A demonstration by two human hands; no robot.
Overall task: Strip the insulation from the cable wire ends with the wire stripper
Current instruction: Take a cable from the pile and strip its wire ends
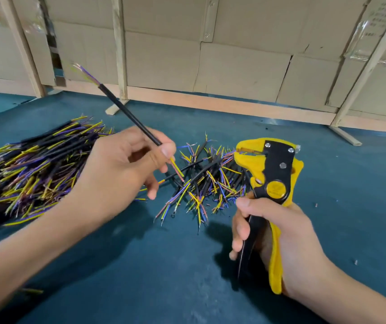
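Big cable heap (30, 169) at left on table (164, 265), smaller pile (206, 181) centre — wire stripper (273, 181) right, cardboard wall (234, 54) behind.

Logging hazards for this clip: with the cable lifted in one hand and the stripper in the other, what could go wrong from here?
1. The left hand pinches the black cable right by its lower wire ends; feeding those into the wire stripper could bring fingertips near its jaws.
2. The cable's upper end looks motion-blurred, so the wires may enter the jaws misaligned.
3. The held cable may snag the small cable pile lying between the hands.
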